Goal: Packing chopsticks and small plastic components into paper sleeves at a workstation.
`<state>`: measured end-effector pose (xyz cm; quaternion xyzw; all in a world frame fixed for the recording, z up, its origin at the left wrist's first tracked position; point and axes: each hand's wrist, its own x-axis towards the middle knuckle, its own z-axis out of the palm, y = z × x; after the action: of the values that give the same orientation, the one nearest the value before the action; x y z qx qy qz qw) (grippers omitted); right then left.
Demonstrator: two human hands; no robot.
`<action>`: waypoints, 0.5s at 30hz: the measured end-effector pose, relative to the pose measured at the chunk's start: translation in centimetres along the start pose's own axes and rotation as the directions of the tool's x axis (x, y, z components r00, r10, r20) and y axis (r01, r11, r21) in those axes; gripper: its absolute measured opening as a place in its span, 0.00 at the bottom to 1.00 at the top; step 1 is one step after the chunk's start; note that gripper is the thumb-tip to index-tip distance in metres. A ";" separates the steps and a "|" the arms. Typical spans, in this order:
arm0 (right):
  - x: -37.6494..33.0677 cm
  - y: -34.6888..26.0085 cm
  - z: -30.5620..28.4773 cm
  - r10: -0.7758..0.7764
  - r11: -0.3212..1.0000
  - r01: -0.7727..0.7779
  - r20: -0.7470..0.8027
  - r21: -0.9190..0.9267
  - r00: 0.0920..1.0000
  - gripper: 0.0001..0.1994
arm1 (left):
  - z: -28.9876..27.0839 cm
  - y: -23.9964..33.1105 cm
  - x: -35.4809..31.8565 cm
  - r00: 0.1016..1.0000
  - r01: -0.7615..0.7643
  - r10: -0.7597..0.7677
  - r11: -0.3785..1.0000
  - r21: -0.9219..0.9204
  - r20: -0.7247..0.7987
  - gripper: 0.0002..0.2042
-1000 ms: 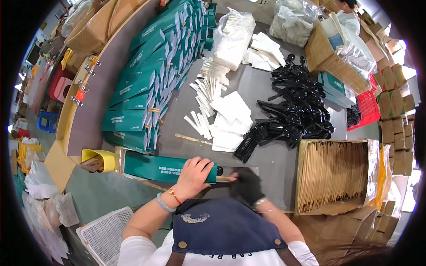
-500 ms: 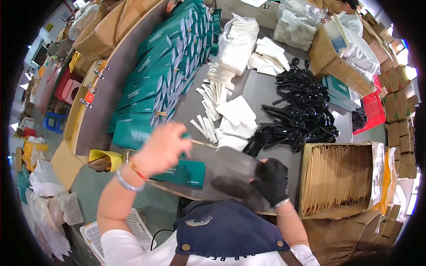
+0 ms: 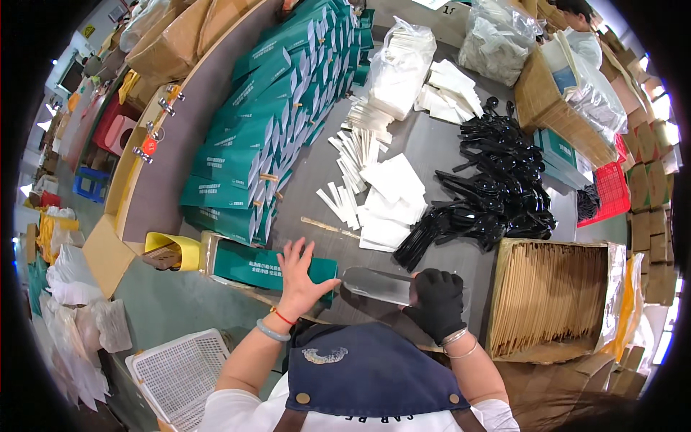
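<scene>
Left hand (image 3: 299, 281), lower centre of the frame: bare, fingers and thumb spread wide, lying across a green printed sleeve (image 3: 248, 266); whether it presses on the sleeve cannot be told. The sleeve lies flat near the front edge of the grey bench (image 3: 306, 198), its long side running left to right.

Right hand (image 3: 437, 302), right of centre: in a black glove with bare fingertips, closed around one end of a flat translucent plate (image 3: 374, 284). The plate's rounded free end points left, close to the thumb of the left hand.

Upper left: overlapping rows of green sleeves (image 3: 237, 137), wooden sticks showing at some open ends. Upper centre: a clear bag (image 3: 403, 68) of white packets; below it, narrow white packets (image 3: 356, 162) and square white packets (image 3: 392, 191), loosely spread. Right of these: a heap of black plastic spoons (image 3: 504, 173).

Right: a cardboard box (image 3: 614, 284) packed with thin wooden sticks (image 3: 551, 288). Left of the lower sleeve: a yellow container (image 3: 186, 252). Lower left, below bench level: a white mesh basket (image 3: 180, 371).
</scene>
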<state>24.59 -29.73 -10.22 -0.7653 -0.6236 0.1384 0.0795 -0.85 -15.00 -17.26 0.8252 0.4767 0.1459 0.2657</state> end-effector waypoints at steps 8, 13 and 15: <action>4.0 -4.3 6.9 -0.259 0.899 0.308 -0.187 0.313 0.948 0.29 | -1.1 0.7 0.4 0.989 0.043 -0.045 0.999 0.017 0.139 0.45; 6.5 2.6 3.0 -0.232 0.973 0.221 -0.269 -0.074 0.935 0.25 | -4.2 0.6 3.1 0.986 -0.115 0.126 0.988 -0.102 0.108 0.30; 7.1 4.6 1.9 -0.204 0.963 0.151 -0.242 -0.222 0.949 0.22 | -3.6 0.4 5.1 0.971 -0.229 0.232 0.972 -0.058 0.062 0.27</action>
<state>29.58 -23.86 -14.16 -0.7215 -0.6849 -0.0356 0.0957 0.24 -9.73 -14.12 0.8725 0.3645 0.1593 0.2839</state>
